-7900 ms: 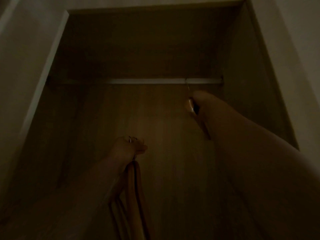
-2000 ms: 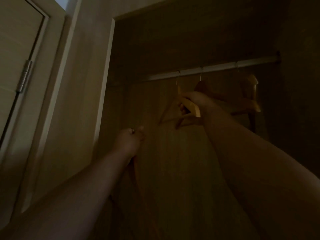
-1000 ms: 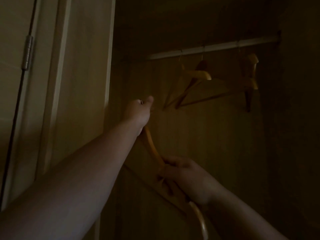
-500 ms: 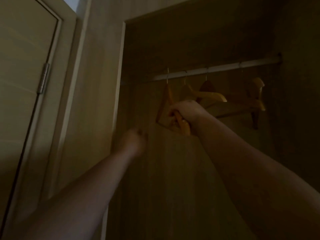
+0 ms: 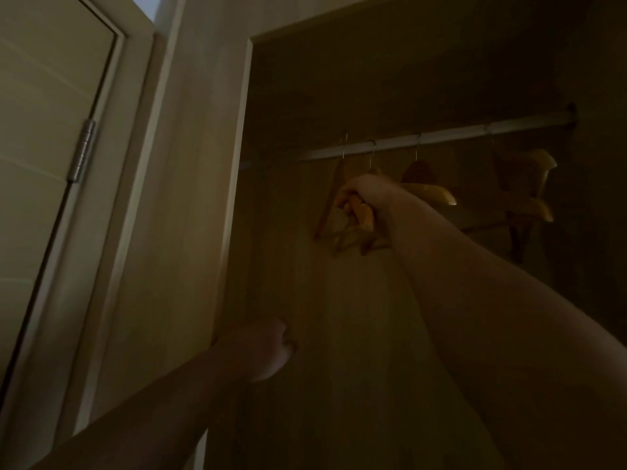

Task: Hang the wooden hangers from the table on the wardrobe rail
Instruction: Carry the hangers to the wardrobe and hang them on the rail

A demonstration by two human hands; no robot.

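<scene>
Light: the room is very dim, so I can make out only the big shapes.
Wardrobe rail (image 5: 441, 136): a pale bar running across the top of the open wardrobe, rising slightly toward the right side of the view.
Right hand (image 5: 368, 198): raised high just under the rail, its fingers (image 5: 346, 204) curled tight around the shoulder of the leftmost hanger (image 5: 342, 212).
Leftmost hanger: its hook sits on the rail near the left end, and the wooden body hangs tilted in the grip.
Other hangers: two more hooks catch the rail just to the right of the first one; one pale wooden arm (image 5: 432, 195) sticks out past the wrist.
Far hangers (image 5: 529, 188): another wooden group hangs near the rail's right end, well apart from the hand; how many are there I cannot tell.
Left hand (image 5: 269, 347): lower down, beside the wardrobe's left edge, fingers folded into a loose fist; whether it holds anything I cannot tell.
Wardrobe side panel (image 5: 234, 184): a light upright edge between the opening and the wall.
Door (image 5: 40, 130): at far left, pale, with a metal hinge (image 5: 84, 149) on its frame.
</scene>
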